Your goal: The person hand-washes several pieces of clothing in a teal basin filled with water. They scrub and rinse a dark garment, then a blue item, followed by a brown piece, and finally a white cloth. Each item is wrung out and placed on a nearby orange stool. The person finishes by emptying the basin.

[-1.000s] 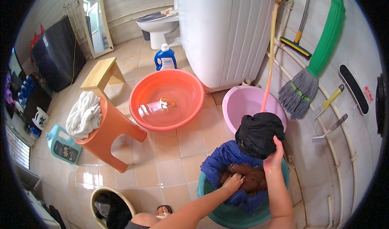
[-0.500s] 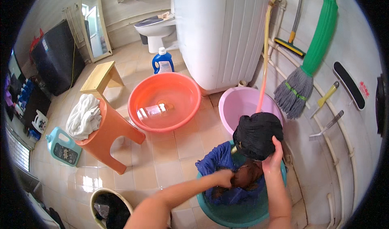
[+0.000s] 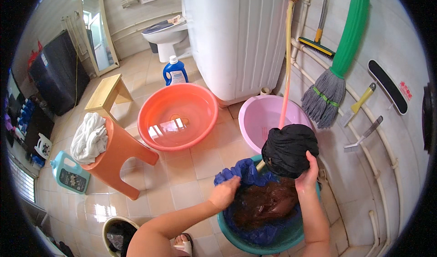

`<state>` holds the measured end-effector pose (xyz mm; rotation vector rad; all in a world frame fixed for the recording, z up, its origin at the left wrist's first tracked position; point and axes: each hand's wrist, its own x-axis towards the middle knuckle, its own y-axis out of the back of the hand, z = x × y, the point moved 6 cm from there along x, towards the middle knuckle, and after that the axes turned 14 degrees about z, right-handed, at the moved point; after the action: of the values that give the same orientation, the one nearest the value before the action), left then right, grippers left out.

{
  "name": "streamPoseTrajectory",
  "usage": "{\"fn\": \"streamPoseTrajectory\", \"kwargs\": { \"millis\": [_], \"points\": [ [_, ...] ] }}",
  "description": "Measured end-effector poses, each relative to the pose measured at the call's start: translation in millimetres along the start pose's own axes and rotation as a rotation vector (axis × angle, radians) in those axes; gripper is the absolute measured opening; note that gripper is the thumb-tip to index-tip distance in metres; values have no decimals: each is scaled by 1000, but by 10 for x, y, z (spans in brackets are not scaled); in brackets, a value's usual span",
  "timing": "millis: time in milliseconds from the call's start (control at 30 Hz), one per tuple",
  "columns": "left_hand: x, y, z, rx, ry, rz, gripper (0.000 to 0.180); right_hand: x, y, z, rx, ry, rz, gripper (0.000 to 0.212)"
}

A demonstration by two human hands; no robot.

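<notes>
A wadded bundle of black cloth (image 3: 291, 150) is held up by my right hand (image 3: 308, 174), its fingers and thumb along the bundle's right side. Below it stands a teal basin (image 3: 226, 227), lined by a crumpled dark-blue sheet, bag or cloth, I cannot tell which. A wet, dark brown mass (image 3: 268, 202) lies inside the blue sheet (image 3: 248, 169). At the basin's upper left, my left hand (image 3: 226, 191) has its fingers closed on the sheet's raised edge. The black bundle hides part of the basin's far rim.
A pink basin (image 3: 248, 123) with a hose (image 3: 287, 88) stands behind, and an orange basin (image 3: 209, 118) of water farther left. An orange stool (image 3: 127, 159) bears white cloth (image 3: 90, 136). Mop (image 3: 323, 95) and brushes hang right. A bucket (image 3: 109, 220) of dark cloth sits lower left.
My left hand has moved from the brown mass to the blue sheet's left edge, uncovering more of the mass. My right hand still holds the black cloth. The view has shifted slightly.
</notes>
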<state>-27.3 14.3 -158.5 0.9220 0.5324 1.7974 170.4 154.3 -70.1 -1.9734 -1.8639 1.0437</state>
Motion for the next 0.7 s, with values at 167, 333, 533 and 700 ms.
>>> {"fn": "streamPoseTrajectory", "kwargs": {
  "millis": [167, 333, 533, 700],
  "points": [
    [-348, -398, 507, -154, -353, -120, 36, 38, -71, 30, 7, 21, 29, 53],
    [-338, -686, 639, 74, -343, -300, 58, 33, -146, 68, 11, -12, -5, 53],
    [-426, -1225, 382, -221, -82, -508, 81, 115, -70, 180, -23, -10, 45, 48],
    [-742, -1908, 103, -312, 79, -1055, 64, 97, -144, 235, 5, -47, 40, 49]
  ]
}}
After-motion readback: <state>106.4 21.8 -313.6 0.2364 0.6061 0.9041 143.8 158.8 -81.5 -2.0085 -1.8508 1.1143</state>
